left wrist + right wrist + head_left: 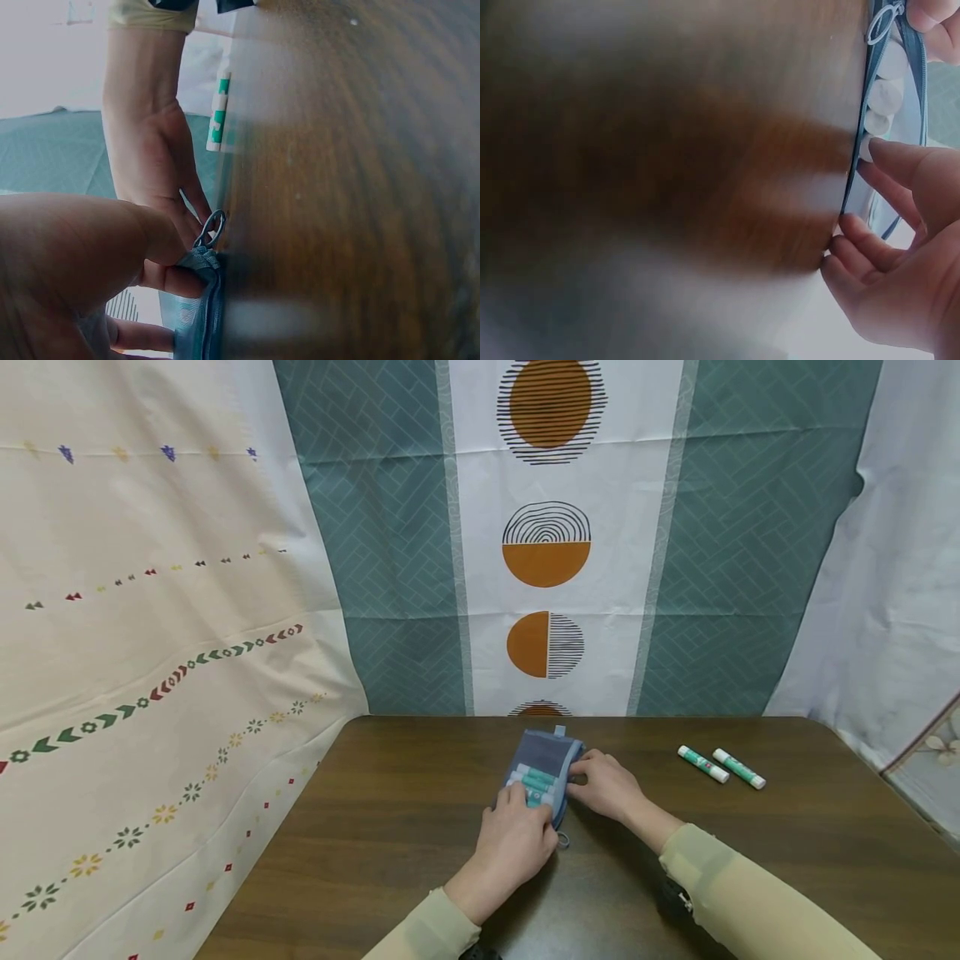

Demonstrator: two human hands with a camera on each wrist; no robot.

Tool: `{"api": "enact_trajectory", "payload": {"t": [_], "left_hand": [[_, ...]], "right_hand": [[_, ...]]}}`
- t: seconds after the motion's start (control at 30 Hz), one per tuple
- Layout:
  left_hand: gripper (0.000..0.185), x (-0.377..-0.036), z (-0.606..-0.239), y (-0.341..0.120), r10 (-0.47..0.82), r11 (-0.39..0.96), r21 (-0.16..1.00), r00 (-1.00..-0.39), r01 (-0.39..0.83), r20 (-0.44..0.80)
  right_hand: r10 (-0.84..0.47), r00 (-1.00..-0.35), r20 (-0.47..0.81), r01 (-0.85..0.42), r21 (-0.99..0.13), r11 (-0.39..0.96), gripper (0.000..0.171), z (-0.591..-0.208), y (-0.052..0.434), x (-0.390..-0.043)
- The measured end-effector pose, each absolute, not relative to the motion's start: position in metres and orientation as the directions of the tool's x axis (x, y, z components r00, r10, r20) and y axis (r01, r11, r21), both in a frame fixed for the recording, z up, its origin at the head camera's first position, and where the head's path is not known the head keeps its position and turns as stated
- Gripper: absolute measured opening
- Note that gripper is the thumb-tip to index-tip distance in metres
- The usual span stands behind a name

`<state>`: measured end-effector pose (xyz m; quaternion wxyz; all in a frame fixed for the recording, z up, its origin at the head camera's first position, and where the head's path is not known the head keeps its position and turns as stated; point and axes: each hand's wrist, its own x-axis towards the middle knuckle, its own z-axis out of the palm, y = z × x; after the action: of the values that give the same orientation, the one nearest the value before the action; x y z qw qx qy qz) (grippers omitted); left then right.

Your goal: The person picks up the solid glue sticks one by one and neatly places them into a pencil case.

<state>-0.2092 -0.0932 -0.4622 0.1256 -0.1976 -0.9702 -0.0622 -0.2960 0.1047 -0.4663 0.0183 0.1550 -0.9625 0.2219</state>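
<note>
Big cloths point(570, 527) are hanging at the far side, behind everything. The one in the middle is showing green stripes and orange circles. The one on the left is showing small flowers and arrows.

A brown table point(390, 827) is sitting in front of the cloths and is carrying all the things.

A person's two arms in pale yellow sleeves point(750, 902) are reaching in from the near side.

The left hand point(516, 843) is lying on the near end of a blue pouch point(551, 752). Its fingers are curling onto that end, and its thumb and a finger are pinching the edge right by the zip ring point(211, 227). The right hand point(606, 785) is holding the right side of the pouch, with its fingertips point(855, 225) curling onto the edge. The two hands are close together, with only the pouch between them.

The pouch is lying in the middle of the table, toward the far side. It is lying open, and green and white sticks point(534, 779) are lying inside it, side by side.

Two more green and white sticks point(722, 766) are lying on the table to the right, well apart from the pouch. They are lying just beside each other.
</note>
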Motion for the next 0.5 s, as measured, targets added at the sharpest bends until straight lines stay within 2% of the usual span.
{"api": "enact_trajectory", "payload": {"t": [0.27,0.5], "left_hand": [[0.019,-0.210,-0.462,-0.094,0.360,0.916,0.085,-0.898,0.392,0.253],[0.020,-0.209,-0.459,-0.094,0.358,0.918,0.088,-0.902,0.387,0.241]], "right_hand": [[-0.370,-0.923,0.104,-0.381,-0.377,0.844,0.035,-0.463,0.111,-0.294],[-0.415,-0.900,0.132,-0.430,-0.422,0.798,0.043,-0.464,0.124,-0.292]]}}
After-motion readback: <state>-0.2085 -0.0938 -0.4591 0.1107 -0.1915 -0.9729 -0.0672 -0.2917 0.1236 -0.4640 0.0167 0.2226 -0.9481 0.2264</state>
